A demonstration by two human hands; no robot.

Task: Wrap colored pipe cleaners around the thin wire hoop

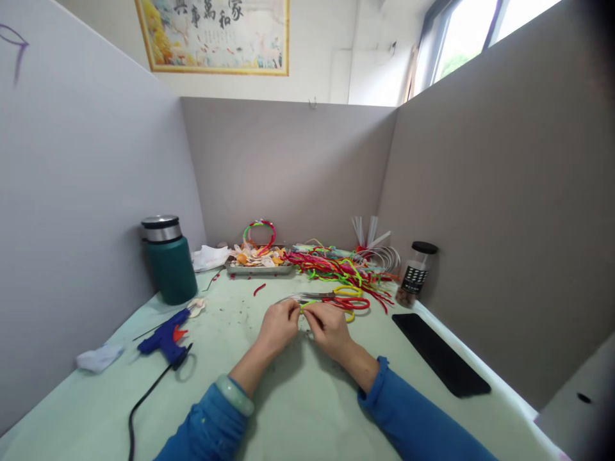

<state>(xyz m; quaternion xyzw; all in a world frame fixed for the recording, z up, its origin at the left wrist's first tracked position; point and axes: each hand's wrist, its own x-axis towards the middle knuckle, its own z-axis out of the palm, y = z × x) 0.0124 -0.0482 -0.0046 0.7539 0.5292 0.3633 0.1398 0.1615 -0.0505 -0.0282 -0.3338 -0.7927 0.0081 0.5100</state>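
My left hand (277,326) and my right hand (327,328) meet over the pale green table (298,410). Both pinch a short green pipe cleaner (306,305) stretched between their fingertips. Just beyond the hands lie scissors (331,297) with yellow and red handles. Behind those spreads a heap of red, green and yellow pipe cleaners (341,269).
A blue glue gun (166,338) with a black cord lies at the left, near a dark green flask (169,259). At the back stand a metal tray (259,269) of scraps and a red-green hoop (260,234). A dark-lidded jar (416,275) and a black pad (439,353) are at the right.
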